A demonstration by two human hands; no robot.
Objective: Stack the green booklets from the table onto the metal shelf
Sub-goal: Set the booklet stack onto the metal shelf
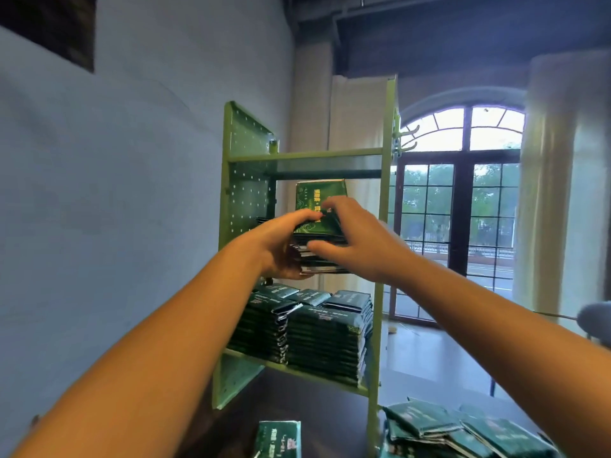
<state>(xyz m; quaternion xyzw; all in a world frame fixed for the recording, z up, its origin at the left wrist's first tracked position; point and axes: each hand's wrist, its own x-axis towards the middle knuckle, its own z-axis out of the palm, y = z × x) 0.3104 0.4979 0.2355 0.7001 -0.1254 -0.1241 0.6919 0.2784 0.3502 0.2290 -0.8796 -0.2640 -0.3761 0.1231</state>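
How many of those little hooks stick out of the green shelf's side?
2. Both are on the metal shelf's window-side upright near its top, the upper hook just above the lower hook, outlined against the window. Others may be hidden.

Pale blue-grey wall [115, 160] on the left, dark panel [49, 28] at its top corner. Arched window [463, 193] with dark frames at the right, flanked by cream curtains [555, 193]; green trees [489, 203] and a road [489, 271] beyond the glass. Dark ceiling [463, 28] above, glossy floor [429, 355] below the window.
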